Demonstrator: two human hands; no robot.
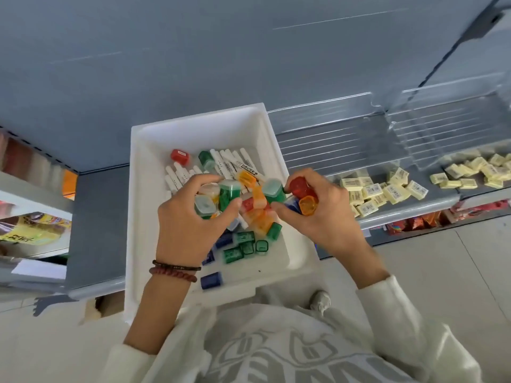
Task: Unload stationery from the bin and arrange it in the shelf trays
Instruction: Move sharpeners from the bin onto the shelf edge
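Plastic box-shaped coloured sharpeners (233, 254): likely light, rigid, slick; pinch flat sides. Left hand (188, 225), 9 o'clock, and right hand (326, 214), 3 o'clock, each clutch several.

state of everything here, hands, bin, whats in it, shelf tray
left hand, grips green sharpeners
right hand, grips red sharpener and orange sharpener
bin, partly filled
markers, lying loose at bin's far end
loose sharpeners, scattered on bin floor
erasers, piled loose in shelf tray
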